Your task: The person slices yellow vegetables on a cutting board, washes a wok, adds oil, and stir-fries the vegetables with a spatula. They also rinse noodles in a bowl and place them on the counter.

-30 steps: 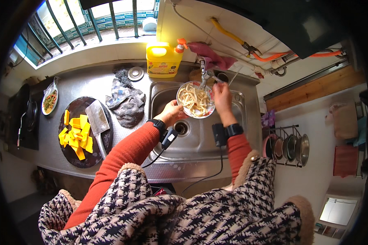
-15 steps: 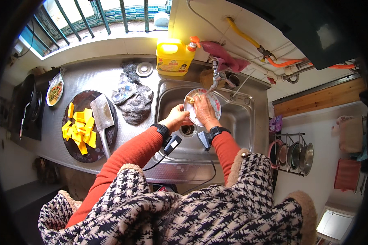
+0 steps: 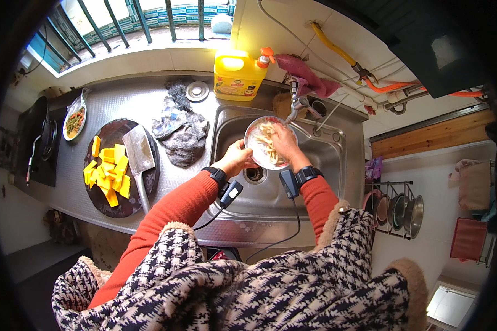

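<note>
A white bowl (image 3: 253, 140) with a red-patterned rim is held over the sink basin, below the faucet (image 3: 297, 105). My left hand (image 3: 236, 159) grips its left rim. Pale, finger-thick strips of food (image 3: 266, 138) lie in the bowl; their kind I cannot make out. My right hand (image 3: 286, 144) reaches into the bowl from the right side, its fingers against the strips. Those fingertips are partly hidden and blurred, so whether they close on any strips is unclear. Beneath the bowl, the sink drain (image 3: 254, 174) shows beside my left hand.
On the counter left of the sink (image 3: 315, 193), a round dark cutting board (image 3: 102, 204) bears yellow-orange chunks (image 3: 109, 174) and a cleaver (image 3: 138, 150). A grey crumpled cloth (image 3: 183, 140), a yellow jug (image 3: 236, 77) and a dish of food (image 3: 74, 123) stand around. Cables hang from both wrists.
My right hand has shifted from lying across the food to the bowl's right side, uncovering more pale strips. The bowl has tilted and moved slightly left. My left hand keeps its grip.
</note>
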Demonstrator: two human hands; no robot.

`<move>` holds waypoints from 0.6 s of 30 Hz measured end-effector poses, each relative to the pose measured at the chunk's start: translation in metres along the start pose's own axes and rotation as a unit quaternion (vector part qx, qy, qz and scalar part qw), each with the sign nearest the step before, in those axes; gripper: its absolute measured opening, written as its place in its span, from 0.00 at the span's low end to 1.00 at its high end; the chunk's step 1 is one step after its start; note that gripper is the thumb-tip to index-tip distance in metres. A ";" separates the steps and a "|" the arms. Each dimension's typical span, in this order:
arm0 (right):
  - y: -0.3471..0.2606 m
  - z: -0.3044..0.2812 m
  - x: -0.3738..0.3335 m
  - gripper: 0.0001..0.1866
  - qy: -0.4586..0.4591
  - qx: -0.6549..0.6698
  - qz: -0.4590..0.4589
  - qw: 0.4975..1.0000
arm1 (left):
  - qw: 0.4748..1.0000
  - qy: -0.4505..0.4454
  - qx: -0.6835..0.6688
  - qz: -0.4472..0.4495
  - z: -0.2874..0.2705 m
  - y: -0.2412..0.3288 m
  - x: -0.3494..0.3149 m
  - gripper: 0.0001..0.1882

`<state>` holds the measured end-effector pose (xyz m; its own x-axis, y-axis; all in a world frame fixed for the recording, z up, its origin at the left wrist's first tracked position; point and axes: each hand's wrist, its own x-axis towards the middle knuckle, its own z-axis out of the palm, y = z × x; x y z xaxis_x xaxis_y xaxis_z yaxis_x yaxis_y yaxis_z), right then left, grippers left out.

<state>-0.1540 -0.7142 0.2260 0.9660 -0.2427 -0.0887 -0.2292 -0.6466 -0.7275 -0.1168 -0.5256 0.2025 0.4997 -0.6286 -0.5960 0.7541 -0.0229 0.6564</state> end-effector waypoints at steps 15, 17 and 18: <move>0.007 0.022 -0.023 0.12 0.006 -0.161 -0.086 0.983 | 0.999 0.030 0.012 -0.014 0.005 0.005 -0.014 0.21; 0.006 0.019 -0.020 0.13 0.002 -0.104 -0.062 0.993 | 1.000 0.018 0.002 -0.012 0.003 0.004 -0.014 0.21; 0.005 0.017 -0.016 0.15 -0.012 -0.082 -0.007 0.997 | 1.000 0.013 -0.005 -0.014 0.003 0.003 -0.013 0.21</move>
<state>-0.1686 -0.7013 0.2127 0.9716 -0.2162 -0.0965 -0.2295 -0.7598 -0.6082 -0.1221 -0.5195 0.2141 0.4892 -0.6074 -0.6259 0.7720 -0.0324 0.6348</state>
